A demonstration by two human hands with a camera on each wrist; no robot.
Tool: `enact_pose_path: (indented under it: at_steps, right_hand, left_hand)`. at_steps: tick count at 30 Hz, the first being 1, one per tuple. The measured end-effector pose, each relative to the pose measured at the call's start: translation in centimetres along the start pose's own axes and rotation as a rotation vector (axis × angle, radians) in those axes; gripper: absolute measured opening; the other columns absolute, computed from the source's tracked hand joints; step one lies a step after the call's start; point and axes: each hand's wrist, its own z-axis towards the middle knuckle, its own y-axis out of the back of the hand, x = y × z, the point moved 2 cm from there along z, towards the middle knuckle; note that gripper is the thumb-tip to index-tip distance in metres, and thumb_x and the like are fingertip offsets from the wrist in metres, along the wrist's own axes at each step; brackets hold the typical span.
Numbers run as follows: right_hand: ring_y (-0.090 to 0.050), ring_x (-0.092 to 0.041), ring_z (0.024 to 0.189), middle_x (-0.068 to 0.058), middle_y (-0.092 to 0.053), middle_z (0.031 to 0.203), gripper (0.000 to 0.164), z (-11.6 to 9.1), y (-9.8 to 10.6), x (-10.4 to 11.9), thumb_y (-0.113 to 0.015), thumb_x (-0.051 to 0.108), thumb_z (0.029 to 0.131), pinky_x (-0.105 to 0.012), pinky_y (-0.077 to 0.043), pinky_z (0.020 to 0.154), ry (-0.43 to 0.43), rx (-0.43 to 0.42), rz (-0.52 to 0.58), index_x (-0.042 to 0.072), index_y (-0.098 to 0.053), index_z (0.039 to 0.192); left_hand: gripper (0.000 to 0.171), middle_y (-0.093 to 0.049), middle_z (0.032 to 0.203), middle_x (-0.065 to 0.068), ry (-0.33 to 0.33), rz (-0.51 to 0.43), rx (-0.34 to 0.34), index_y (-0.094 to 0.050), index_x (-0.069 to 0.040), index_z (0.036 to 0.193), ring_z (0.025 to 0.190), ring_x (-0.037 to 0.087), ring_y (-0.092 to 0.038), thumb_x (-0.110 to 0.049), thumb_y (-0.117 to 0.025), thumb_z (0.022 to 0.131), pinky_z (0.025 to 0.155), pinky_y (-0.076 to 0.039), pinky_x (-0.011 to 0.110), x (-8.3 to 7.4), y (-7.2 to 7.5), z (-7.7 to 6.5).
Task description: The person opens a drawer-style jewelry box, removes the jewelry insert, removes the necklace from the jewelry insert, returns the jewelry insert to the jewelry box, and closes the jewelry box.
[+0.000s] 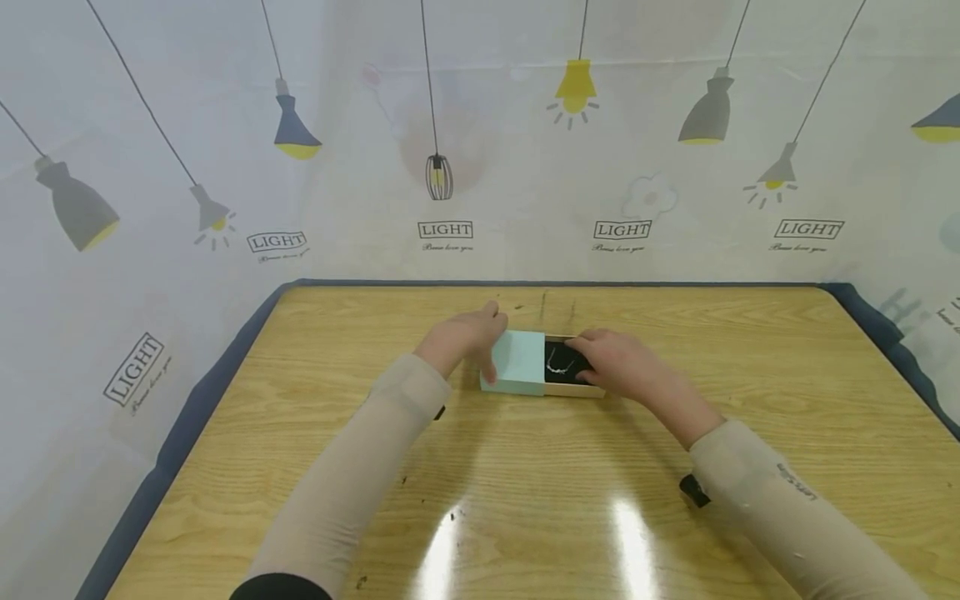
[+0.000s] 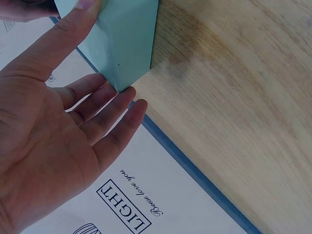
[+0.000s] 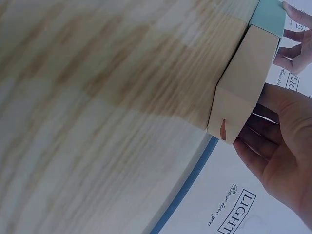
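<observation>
A small drawer-style jewelry box lies on the table, its mint-green sleeve (image 1: 517,360) on the left and its cream inner drawer (image 1: 574,390) pulled partly out to the right. Inside the drawer is a black pad (image 1: 576,360) with a thin silvery chain (image 1: 558,368) on it. My left hand (image 1: 467,340) grips the sleeve's left end, thumb on one side and fingers at the other. With my right hand (image 1: 622,365) I hold the drawer's right end, covering part of the pad. A brown ribbon tab (image 3: 223,129) shows on the drawer's end in the right wrist view.
The wood-grain table (image 1: 525,475) has a dark blue edge (image 1: 555,283) along the back and sides. Behind it hangs a pale cloth (image 1: 517,150) printed with lamps and the word LIGHT. Small dark marks dot the tabletop.
</observation>
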Motion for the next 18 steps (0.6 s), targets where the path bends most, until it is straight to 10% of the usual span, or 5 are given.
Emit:
enact_pose_path:
  at_steps: [18]
  right_hand:
    - [-0.064,-0.033,0.112,-0.017,-0.065,0.121,0.053,1.1,-0.4,0.2,-0.079,0.021,0.086,-0.045,-0.055,0.096,0.013,0.084,-0.059,-0.002,-0.061,0.131]
  left_hand:
    - [0.097,-0.019,0.161,0.017,-0.014,0.034,-0.005,-0.027,-0.005,0.154,0.116,0.023,-0.055,-0.031,-0.084,0.080,0.103,-0.051,0.037,0.0,0.0,0.2]
